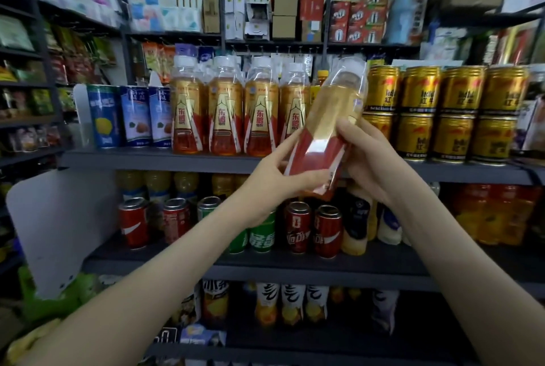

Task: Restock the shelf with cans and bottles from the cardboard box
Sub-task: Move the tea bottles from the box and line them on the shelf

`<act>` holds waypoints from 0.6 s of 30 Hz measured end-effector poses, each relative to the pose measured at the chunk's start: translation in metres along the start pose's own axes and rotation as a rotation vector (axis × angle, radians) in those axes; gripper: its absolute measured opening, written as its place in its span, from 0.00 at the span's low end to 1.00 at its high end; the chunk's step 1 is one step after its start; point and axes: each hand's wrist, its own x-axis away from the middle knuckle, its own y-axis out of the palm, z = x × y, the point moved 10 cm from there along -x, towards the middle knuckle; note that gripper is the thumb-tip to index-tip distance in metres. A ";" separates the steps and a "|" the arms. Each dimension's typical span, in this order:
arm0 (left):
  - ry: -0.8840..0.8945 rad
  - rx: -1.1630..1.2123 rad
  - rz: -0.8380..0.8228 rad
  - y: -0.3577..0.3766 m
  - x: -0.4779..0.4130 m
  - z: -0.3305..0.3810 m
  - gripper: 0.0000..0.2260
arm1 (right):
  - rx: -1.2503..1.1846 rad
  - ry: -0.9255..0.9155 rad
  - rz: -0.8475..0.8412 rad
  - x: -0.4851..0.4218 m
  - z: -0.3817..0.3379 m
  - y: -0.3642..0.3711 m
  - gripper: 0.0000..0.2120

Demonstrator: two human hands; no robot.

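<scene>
Head camera: left grip point(277, 176) and right grip point(362, 153) both clasp one tilted bottle point(333, 112) before a dark shop shelf point(147, 160) lined with standing bottles point(224, 117) and gold cans point(460, 117).

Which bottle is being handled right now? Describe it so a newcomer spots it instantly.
Find the dark shelf carrying upright gold-and-red bottles beside stacked gold cans. In front of where they meet, the left hand and right hand grip a matching bottle. It alone is tilted and off the shelf.
</scene>
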 end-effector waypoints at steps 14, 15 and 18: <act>0.278 -0.862 0.443 -0.092 -0.011 0.038 0.27 | 0.274 -0.064 0.251 -0.043 -0.016 -0.027 0.22; 0.311 -1.012 0.457 -0.097 -0.014 0.038 0.29 | 0.329 -0.083 0.270 -0.050 -0.017 -0.030 0.25; 0.327 -1.382 0.439 -0.102 -0.029 0.031 0.36 | 0.426 -0.102 0.292 -0.069 -0.013 -0.029 0.29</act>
